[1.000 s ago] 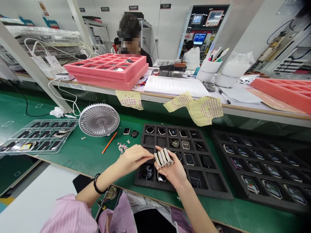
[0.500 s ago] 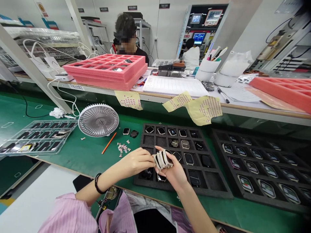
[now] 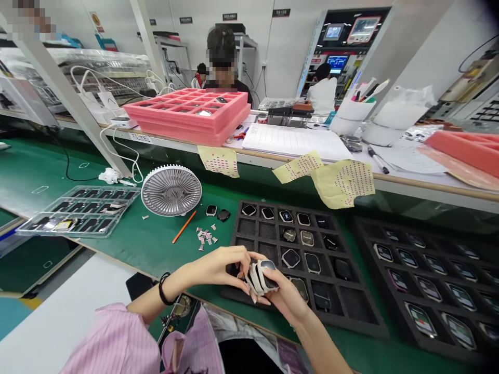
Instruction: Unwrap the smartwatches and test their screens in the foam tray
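In my right hand (image 3: 290,298) is a short stack of watch cases (image 3: 258,279), pale-rimmed with dark faces, held on edge between thumb and fingers. My left hand (image 3: 222,264) closes its thumb and fingertips on the left end of that stack; the fingers partly hide the piece there. Both hands are above the front left of a black foam tray (image 3: 349,278). Square smartwatches (image 3: 312,263) lie in many of its compartments, while some compartments at the left and the front right corner hold nothing.
Right of this tray is a second foam tray with more watches (image 3: 420,319). To the left are a grey fan (image 3: 171,190), an orange stick (image 3: 184,227), small pale parts (image 3: 205,237) and a clear plastic tray (image 3: 113,228). A shelf with pink foam trays (image 3: 187,127) runs behind.
The view has turned slightly left, so the scene appears shifted right. The stack, still in my hands, now shows a dark watch face toward me. My left fingers have opened wider around its end.
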Motion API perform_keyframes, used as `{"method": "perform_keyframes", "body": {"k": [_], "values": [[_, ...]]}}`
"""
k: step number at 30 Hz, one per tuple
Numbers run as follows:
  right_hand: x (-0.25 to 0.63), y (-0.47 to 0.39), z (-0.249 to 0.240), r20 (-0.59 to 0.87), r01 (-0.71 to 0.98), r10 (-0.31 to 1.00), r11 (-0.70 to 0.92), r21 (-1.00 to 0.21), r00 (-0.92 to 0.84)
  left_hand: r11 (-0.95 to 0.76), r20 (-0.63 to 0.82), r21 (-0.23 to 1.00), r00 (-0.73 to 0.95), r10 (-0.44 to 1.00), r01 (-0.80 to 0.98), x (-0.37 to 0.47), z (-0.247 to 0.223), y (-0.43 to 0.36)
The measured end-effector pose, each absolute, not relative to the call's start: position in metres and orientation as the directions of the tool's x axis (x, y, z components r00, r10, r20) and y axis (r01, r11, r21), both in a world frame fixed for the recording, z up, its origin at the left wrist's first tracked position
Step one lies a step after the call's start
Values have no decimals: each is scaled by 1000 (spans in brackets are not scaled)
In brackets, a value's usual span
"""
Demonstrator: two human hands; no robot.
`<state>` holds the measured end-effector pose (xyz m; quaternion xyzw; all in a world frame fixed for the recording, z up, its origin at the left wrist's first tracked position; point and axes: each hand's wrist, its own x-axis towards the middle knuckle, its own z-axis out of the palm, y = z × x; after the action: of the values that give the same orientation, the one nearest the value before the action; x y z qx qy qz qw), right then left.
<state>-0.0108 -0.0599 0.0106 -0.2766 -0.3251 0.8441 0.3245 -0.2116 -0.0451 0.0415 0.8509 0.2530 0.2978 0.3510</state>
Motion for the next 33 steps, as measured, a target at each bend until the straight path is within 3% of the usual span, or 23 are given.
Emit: {"method": "perform_keyframes", "body": {"k": [8,14,16,18,21,24,28,33], "values": [[-25,-71,5,-274,-367,731,-584,-724,-625,-604,235,748,741,629,275,-216,39,-49],[-29,-60,8,-254,-366,701,-604,-708,-666,-476,188,792,591,785,381,-249,21,-37],[-25,-54,12,-248,-342,702,-585,-735,-667,-428,181,726,452,874,538,-275,10,-25],[-20,-50,14,-250,-337,709,-576,-745,-659,-407,181,557,372,910,724,-301,-1,-13],[-17,-46,16,-269,-353,704,-603,-716,-657,-407,153,322,377,914,855,-325,-15,-3],[-17,-46,17,-278,-367,688,-633,-681,-671,-436,103,184,424,900,881,-330,-24,0],[-18,-45,16,-279,-394,683,-653,-647,-675,-471,116,129,459,881,873,-330,-29,2],[-16,-42,15,-273,-443,679,-680,-585,-682,-506,259,183,456,852,843,-320,-14,2]]}}
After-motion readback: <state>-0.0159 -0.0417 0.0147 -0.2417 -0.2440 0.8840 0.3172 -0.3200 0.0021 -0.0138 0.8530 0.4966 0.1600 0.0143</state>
